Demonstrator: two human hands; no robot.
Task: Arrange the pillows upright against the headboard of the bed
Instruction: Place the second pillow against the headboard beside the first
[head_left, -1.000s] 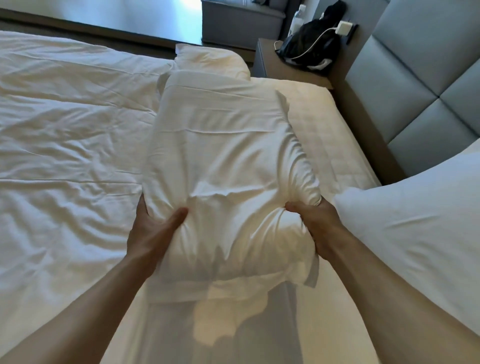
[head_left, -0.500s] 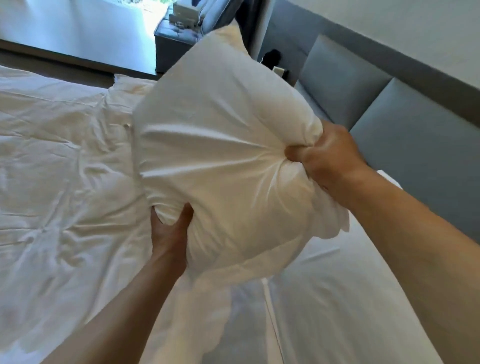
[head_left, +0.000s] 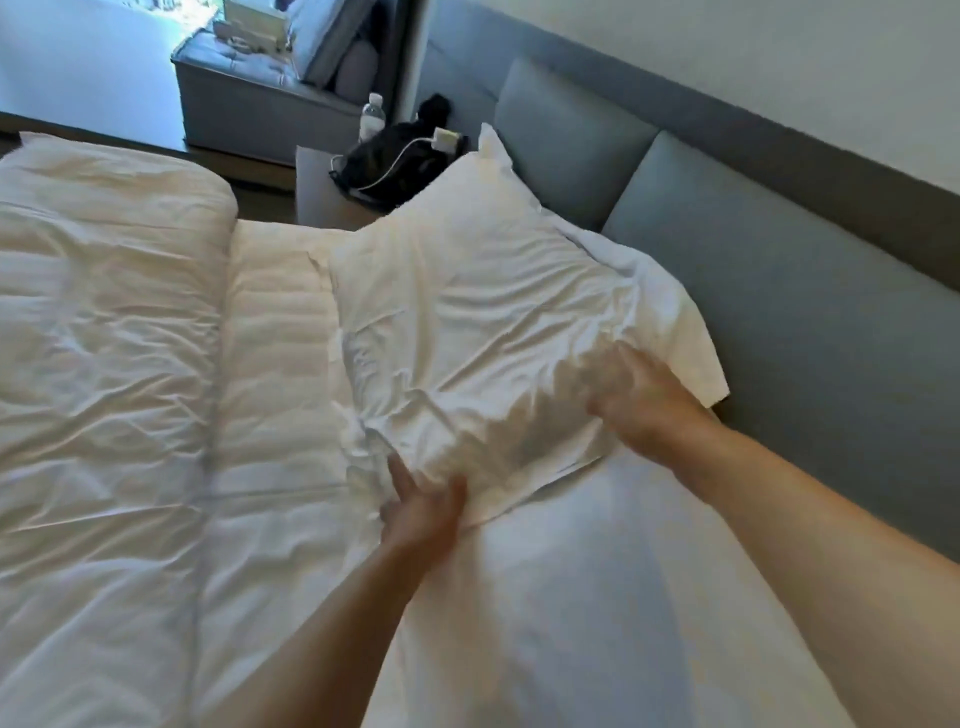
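A white pillow (head_left: 483, 317) leans tilted against the grey padded headboard (head_left: 769, 291), its top corner pointing up near the nightstand. My left hand (head_left: 422, 512) pinches the pillow's lower corner, with the thumb on top and fingers beneath. Blurred by motion, my right hand (head_left: 641, 397) lies flat on the pillow's right end with fingers spread, beside the loose flap of the pillowcase. A smooth white surface (head_left: 582, 613), either another pillow or the sheet, fills the foreground under my arms; I cannot tell which.
A crumpled white duvet (head_left: 104, 364) covers the left of the bed. Beyond the pillow is a nightstand (head_left: 317, 192) with a black bag (head_left: 395, 166), a white charger and a water bottle (head_left: 372, 117). A grey bench (head_left: 260, 104) stands by the window.
The pillow was lifted off the bed, swung right and set against the headboard. My right hand let go of its bunched grip and now lies flat on it.
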